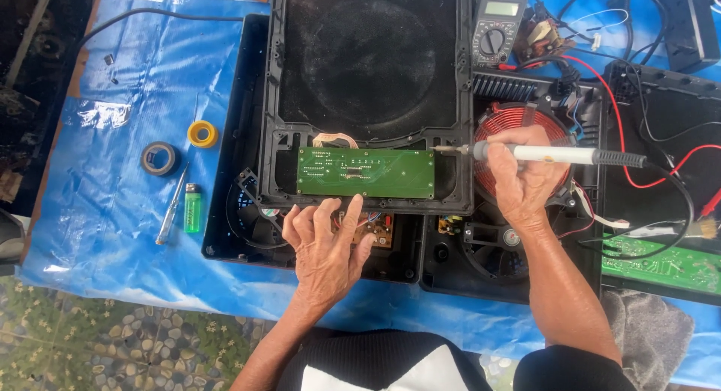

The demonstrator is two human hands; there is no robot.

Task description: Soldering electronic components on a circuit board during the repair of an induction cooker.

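At the far left, toward nine o'clock, a blue plastic sheet (105,203) is spread over the work surface. On it a roll of dark tape (159,159) is laid, with a smaller yellow roll (202,134) just beside it at one o'clock. Below these, a slim screwdriver-shaped tester (172,205) and a green lighter (192,208) are placed side by side.

Toward the centre, a black cooker top frame (368,60) is seen face down, resting on an opened black base housing (233,203). A long green circuit board (366,172) is seated along the frame's six o'clock edge. The left hand (325,244) is held just below the board, at its six o'clock side, fingers spread and open, the fingertips resting at the frame's lower edge; nothing is gripped by it.

To the right, the right hand (522,177) is closed around the white handle of a soldering iron (548,154), which is held level, its tip pointed toward nine o'clock and brought to the board's right-hand end. Beneath that hand a red copper coil (499,120) is exposed in a second opened housing. A multimeter (497,29) is set at twelve o'clock from the coil, with red and black leads (661,173) trailing toward three o'clock. At the far right, around four o'clock, another green board (661,265) is laid.
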